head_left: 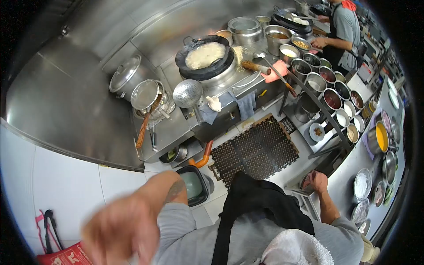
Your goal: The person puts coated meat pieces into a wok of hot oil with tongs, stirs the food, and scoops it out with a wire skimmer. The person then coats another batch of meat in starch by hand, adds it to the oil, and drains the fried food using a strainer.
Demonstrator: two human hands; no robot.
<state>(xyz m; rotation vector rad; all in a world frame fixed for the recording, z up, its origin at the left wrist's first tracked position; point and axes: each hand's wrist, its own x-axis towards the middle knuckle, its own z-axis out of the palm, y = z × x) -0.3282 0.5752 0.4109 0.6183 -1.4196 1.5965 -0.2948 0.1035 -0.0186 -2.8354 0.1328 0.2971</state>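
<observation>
My left hand [121, 229] is raised close to the camera at the lower left and smeared by motion, so its fingers cannot be read. Low on my right side, my right hand [318, 181] is closed at the rim of a small metal container [304, 182] with reddish contents. Ahead of me, a black wok [184, 58] sits on the burner with bubbling pale liquid [205, 55] in it. A perforated strainer ladle [187, 92] rests on the stove's front edge, beside folded blue cloths [246, 106].
A lidded pot [126, 75] and a wire strainer [145, 94] stand left of the wok. Sauce pots [332, 98] fill a rack at right; bowls [363, 183] line the counter. Another person [346, 28] works at the far right. A black mat [256, 150] covers the floor.
</observation>
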